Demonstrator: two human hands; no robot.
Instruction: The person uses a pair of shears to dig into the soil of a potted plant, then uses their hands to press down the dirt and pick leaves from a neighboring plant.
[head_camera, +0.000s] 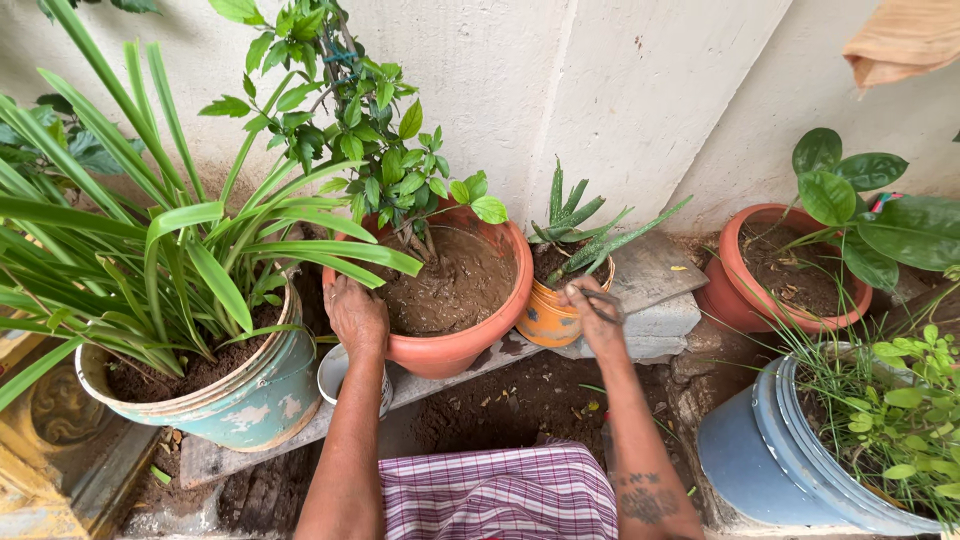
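Observation:
My left hand (355, 315) rests on the near left rim of a big terracotta pot (460, 345) filled with brown soil, where a leafy green shrub (365, 120) grows. My right hand (595, 315) grips a thin dark stick-like tool at the rim of a small orange pot (545, 320) that holds a spiky aloe plant (580, 225). Both pots stand on a grey stone slab (655, 285) against a white wall.
A worn pale-blue bucket (250, 400) with long strap leaves stands at left. A small white cup (335, 375) sits below my left hand. At right are another terracotta pot (735, 265) with broad leaves and a blue bucket (750, 455) of thin grass. Checked cloth covers my lap.

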